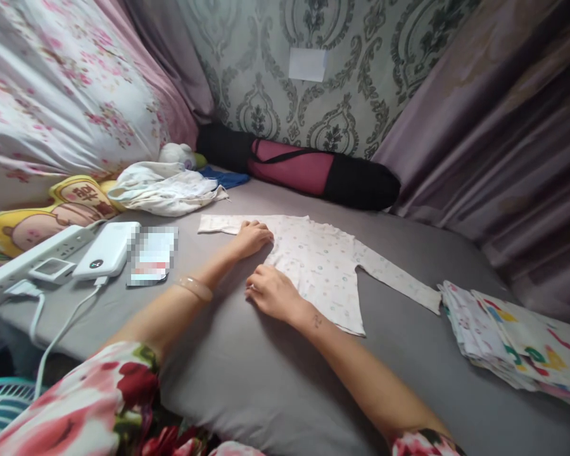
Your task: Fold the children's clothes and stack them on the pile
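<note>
White cotton baby shirt (320, 263) lies spread flat on the grey bed sheet (247, 373). Left hand (253, 237) presses near its collar, fingers loosely curled, grasping nothing; right hand (274, 293) rests flat, fingers released, on its lower edge.

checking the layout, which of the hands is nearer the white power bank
Left. The left hand rests on the baby shirt on the side toward the white power bank; the right hand lies lower and farther from it.
</note>
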### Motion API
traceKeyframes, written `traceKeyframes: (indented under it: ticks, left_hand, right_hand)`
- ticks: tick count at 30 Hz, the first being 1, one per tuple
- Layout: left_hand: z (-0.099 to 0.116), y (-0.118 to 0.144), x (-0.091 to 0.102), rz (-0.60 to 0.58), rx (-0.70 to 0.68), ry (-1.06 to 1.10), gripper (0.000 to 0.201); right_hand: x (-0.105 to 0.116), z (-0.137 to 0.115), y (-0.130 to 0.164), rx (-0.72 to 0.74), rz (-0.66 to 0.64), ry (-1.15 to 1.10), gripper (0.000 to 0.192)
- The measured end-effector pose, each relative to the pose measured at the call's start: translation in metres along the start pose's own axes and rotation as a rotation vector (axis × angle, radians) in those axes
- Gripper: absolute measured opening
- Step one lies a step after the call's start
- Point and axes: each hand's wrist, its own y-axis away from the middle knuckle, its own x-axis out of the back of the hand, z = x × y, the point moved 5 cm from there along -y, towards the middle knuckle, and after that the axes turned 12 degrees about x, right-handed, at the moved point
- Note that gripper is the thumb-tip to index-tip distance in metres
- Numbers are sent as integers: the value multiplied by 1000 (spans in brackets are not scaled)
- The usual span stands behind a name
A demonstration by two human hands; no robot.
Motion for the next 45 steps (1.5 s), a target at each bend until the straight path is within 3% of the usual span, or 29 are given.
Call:
traceKeyframes:
  ticks: [7,11,13,16,18,20,25,27,29,31,34,37,40,45]
  left_hand:
    - [10,0,5,-22,-210,-142,25]
    - [8,-2,0,-6,-268,-234,23]
    - [4,-4,-2,7,-253,-251,24]
    - [-1,-7,-3,6,-213,-242,25]
    - [-3,-8,-3,-9,-200,-231,26]
    - [-3,-8,-2,-24,-200,-216,28]
    - [-2,-9,5,-94,-166,-186,30]
    - [2,-9,10,-110,-101,-200,30]
    - [10,-7,14,-72,-20,-210,31]
    - [26,-1,16,-20,4,-156,32]
    - [61,11,6,-21,-109,2,32]
    - [92,25,-14,-85,-205,46,31]
    - [102,36,-32,-150,-145,-10,40]
    - [98,59,-37,-247,-129,-64,65]
  right_hand:
    - [-11,-17,2,-146,-134,234,21]
    - [-9,-14,7,-221,-125,207,35]
    - [-6,-6,7,-233,-29,47,30]
    - [-10,16,8,-318,86,-410,26]
    - [-21,30,10,-439,64,-683,29]
    - [-27,34,11,-477,34,-765,28]
    - [-9,1,11,-206,30,-419,19]
    - [0,-12,13,-77,-66,-449,20]
    - [10,-9,17,-10,-148,-572,25]
    - [25,20,24,-103,-87,-561,33]
    - [54,88,47,-448,212,-116,36]
    - [52,128,72,-615,146,109,47]
    - [36,133,92,-645,0,138,58]
    - [24,100,116,-509,-69,158,63]
